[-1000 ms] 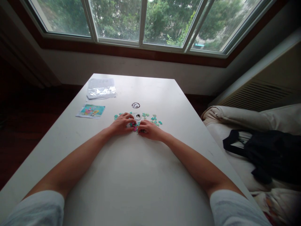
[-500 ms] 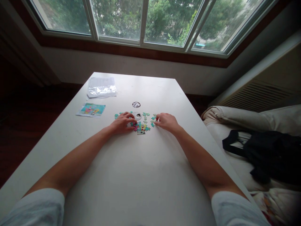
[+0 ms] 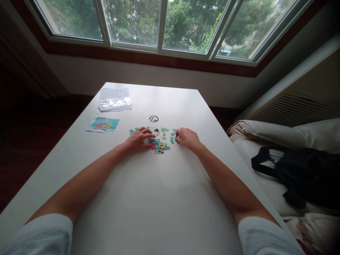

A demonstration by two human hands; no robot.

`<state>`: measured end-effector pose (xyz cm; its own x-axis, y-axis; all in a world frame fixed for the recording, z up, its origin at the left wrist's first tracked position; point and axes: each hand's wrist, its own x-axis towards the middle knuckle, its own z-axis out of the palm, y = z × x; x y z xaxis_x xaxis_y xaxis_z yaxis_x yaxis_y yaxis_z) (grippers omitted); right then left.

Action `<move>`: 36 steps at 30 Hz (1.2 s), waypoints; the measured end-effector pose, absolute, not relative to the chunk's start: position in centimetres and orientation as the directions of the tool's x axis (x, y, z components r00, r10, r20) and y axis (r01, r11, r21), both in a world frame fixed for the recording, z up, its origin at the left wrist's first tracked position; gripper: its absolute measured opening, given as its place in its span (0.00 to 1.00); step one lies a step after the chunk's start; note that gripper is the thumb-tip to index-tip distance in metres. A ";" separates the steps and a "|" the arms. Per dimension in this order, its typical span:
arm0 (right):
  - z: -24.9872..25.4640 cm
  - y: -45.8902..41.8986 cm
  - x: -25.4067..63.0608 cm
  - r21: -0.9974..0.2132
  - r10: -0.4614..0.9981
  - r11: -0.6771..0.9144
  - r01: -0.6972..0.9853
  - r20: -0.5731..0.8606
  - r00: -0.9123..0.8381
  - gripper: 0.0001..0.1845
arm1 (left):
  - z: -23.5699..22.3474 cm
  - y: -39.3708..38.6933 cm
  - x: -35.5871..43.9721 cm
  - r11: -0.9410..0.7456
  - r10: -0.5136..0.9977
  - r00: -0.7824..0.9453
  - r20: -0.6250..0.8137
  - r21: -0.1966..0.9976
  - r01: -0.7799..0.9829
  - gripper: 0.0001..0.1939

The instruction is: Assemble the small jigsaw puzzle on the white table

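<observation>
As fingers (image 3: 148, 135) touch puzzle pieces (image 3: 161, 145), plastic packaging (image 3: 115, 103) lies flat, contents unclear.

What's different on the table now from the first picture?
The right hand moved right, off the yellow part of the colourful puzzle section, to the loose pieces on that side. That yellow part now shows. I can't tell whether the right hand has picked up a piece. The left hand, picture sheet and clear plastic packet stayed put.
</observation>
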<state>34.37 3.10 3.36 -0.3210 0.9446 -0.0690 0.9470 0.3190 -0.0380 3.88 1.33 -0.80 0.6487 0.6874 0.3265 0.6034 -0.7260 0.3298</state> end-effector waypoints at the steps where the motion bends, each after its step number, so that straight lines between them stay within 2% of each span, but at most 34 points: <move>1: 3.3 3.1 34.4 -0.043 0.943 0.324 0.945 -0.068 -0.326 0.07 | -0.8 1.3 3.9 -0.726 0.688 0.647 0.329 0.327 0.605 0.21; 13: 3.1 3.7 34.6 -0.124 0.925 0.357 0.926 -0.090 -0.369 0.07 | -0.6 1.2 3.9 -0.735 0.678 0.657 0.331 0.323 0.596 0.15; 18: 2.8 4.5 35.5 -0.236 0.909 0.363 0.901 -0.124 -0.399 0.05 | -0.5 1.2 3.9 -0.737 0.675 0.660 0.332 0.345 0.581 0.12; 21: 2.7 4.8 36.0 -0.279 0.893 0.390 0.878 -0.119 -0.434 0.09 | -0.6 1.3 3.8 -0.736 0.676 0.659 0.330 0.357 0.575 0.11; 25: 2.9 4.7 35.9 -0.246 0.866 0.439 0.864 -0.139 -0.480 0.12 | -0.5 1.3 3.8 -0.733 0.678 0.660 0.325 0.364 0.574 0.11; 30: 3.2 4.3 35.5 -0.168 0.850 0.483 0.859 -0.146 -0.506 0.10 | -0.1 1.1 3.9 -0.732 0.679 0.662 0.317 0.356 0.581 0.11; 36: 3.2 4.2 35.3 -0.166 0.842 0.493 0.854 -0.154 -0.516 0.08 | -0.2 1.2 3.9 -0.734 0.678 0.661 0.322 0.355 0.579 0.11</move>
